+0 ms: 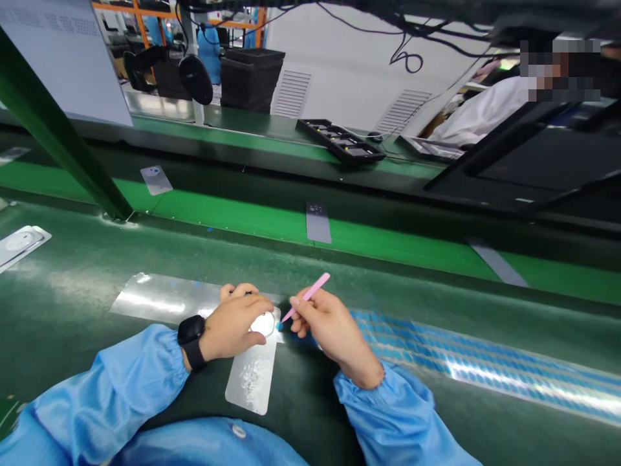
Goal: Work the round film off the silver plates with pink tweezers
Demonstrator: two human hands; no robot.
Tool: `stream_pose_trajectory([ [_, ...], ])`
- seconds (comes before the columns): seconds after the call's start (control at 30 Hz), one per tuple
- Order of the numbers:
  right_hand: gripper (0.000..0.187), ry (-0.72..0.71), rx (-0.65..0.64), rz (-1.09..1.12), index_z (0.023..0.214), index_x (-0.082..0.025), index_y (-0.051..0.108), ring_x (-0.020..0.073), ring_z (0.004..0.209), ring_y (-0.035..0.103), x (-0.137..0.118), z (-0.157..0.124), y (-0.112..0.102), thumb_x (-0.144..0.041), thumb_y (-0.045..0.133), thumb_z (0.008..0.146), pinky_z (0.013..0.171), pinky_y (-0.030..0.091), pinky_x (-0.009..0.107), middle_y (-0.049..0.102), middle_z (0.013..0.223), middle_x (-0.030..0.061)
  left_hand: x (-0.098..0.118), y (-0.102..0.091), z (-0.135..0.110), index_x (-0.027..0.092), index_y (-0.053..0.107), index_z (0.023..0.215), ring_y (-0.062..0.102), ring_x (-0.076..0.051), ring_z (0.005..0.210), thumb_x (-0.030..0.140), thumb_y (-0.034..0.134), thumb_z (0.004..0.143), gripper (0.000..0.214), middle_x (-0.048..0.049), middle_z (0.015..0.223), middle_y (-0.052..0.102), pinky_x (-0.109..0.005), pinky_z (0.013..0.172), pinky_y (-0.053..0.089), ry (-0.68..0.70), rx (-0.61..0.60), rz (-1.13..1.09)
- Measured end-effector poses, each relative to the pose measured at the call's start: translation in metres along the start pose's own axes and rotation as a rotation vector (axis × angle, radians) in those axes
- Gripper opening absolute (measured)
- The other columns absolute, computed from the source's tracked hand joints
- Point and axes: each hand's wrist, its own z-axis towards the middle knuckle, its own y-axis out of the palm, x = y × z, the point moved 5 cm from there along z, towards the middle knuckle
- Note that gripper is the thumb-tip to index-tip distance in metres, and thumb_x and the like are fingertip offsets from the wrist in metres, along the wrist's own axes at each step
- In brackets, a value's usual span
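Observation:
A white phone back cover point(253, 380) with a round camera area at its top lies slantwise on the green bench in front of me. My left hand point(233, 327) grips its upper end, thumb and fingers around the camera area. Pink tweezers point(313, 289) sit pinched in my right hand point(330, 320), their tip pointing down and left at the cover's upper right edge. A small blue tab point(280, 326) shows right at that tip. Beneath and beside both hands runs a clear strip point(165, 298), whose right stretch carries rows of blue stickers point(436, 353).
Beyond the bench, a green belt point(242, 206) carries flat phone covers point(318, 223). A pale cover point(22, 243) lies at far left. A green post point(63, 123) rises at left. Black tray point(342, 141) and monitor point(538, 162) stand farther back; a person in white point(490, 107) is behind.

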Motion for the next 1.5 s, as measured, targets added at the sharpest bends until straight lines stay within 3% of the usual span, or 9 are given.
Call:
stream_pose_trajectory([
  [0.2, 0.020, 0.058, 0.022, -0.088, 0.070, -0.019, 0.053, 0.0105, 0.039, 0.055, 0.010, 0.007, 0.018, -0.036, 0.057, 0.079, 0.039, 0.044, 0.021, 0.059, 0.047, -0.0030, 0.000, 0.003, -0.002, 0.025, 0.058, 0.105, 0.045, -0.027, 0.115, 0.029, 0.079, 0.066, 0.044, 0.0007, 0.112, 0.067, -0.042, 0.089, 0.023, -0.002, 0.032, 0.017],
  [1.5, 0.014, 0.099, 0.009, -0.117, 0.068, -0.020, 0.052, 0.0113, 0.039, 0.056, 0.006, 0.008, 0.017, -0.026, 0.054, 0.081, 0.038, 0.044, 0.020, 0.060, 0.048, -0.0033, 0.003, 0.002, -0.003, 0.025, 0.058, 0.107, 0.047, -0.027, 0.113, 0.027, 0.073, 0.073, 0.037, -0.0027, 0.117, 0.064, -0.043, 0.089, 0.027, 0.003, 0.006, 0.030],
])
